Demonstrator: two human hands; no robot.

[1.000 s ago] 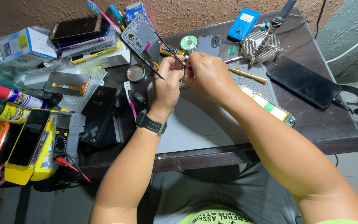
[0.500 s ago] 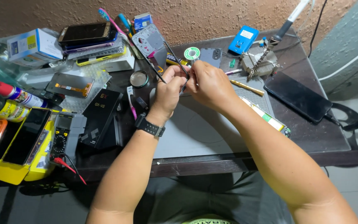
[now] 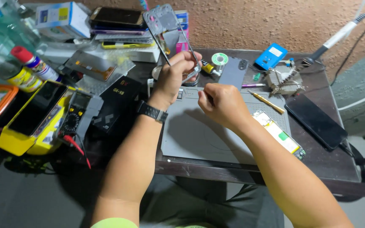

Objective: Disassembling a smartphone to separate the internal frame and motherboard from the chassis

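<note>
Two hands are working above the grey mat [image 3: 199, 135]. The left hand [image 3: 175, 75] is gripping a phone frame [image 3: 165, 25], fingers clamped on its lower edge, holding it tilted up over the worktop. The right hand [image 3: 220, 101] is curled shut just beside it; what it is pinching, I cannot tell. Judging by that one-edge grip, the thin frame could be twisting or slipping onto the clutter below.

white-blue box [image 3: 62, 17] back left, dark phone screen [image 3: 316, 121] right

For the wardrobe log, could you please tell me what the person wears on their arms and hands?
Both forearms are bare, with no gloves or rings showing. The left wrist carries a black watch with a ribbed band. A yellow-green sleeve edge shows at the upper left arm.
</note>
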